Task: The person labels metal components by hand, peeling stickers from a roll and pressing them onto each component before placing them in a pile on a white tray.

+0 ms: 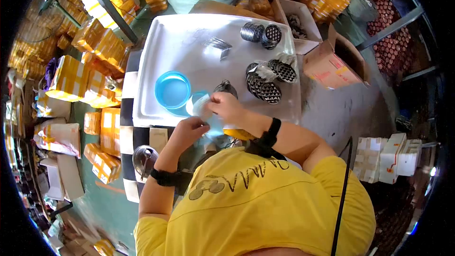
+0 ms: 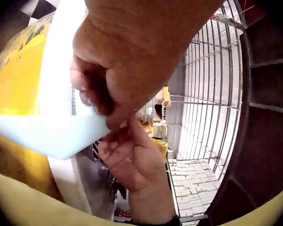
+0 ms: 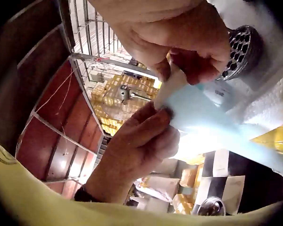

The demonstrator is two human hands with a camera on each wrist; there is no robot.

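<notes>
Both hands meet in front of the body at the near edge of a white tray-like tabletop. Between them hangs a thin, pale blue plastic film. My left hand pinches one edge of it between thumb and fingers. Curled fingers of my right hand grip its upper edge, where a whitish flap folds over. The film trails below the hands and is also seen in the left wrist view. Just past the right hand stands a stack of black discs with honeycomb holes. A round blue tub stands left of the hands.
More black perforated discs, some with clear plastic, lie at the tabletop's right. Thin metallic strips lie near its middle. An open cardboard box stands right. A metal bowl sits on a checkered surface at left. Yellow-taped cartons surround the area.
</notes>
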